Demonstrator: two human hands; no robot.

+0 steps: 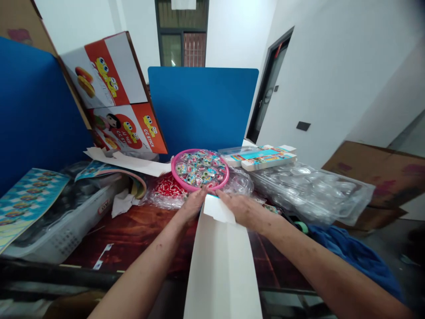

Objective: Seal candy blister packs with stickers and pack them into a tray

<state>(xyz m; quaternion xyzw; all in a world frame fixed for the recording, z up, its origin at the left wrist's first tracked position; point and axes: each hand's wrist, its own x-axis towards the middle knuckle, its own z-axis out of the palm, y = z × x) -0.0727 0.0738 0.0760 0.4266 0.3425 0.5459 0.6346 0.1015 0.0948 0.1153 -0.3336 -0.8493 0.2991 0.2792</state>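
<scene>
A long white cardboard box (221,266) stretches from the bottom edge of the view up to my hands, its plain inner side toward me. At its far end a small flap (217,209) is folded over. My left hand (195,204) grips the left side of that end, and my right hand (244,211) presses around the right side. Most fingertips are hidden behind the cardboard. Just beyond both hands stands a pink round basket (175,173) full of small wrapped candies (201,168).
Left are a white plastic basket (63,246) and printed sheets (31,201). Red-patterned packets (171,186) lie beside the pink basket. Printed flat boxes (265,158) and clear plastic trays (308,188) lie to the right, near a blue cloth (355,254). A blue board (204,108) stands behind.
</scene>
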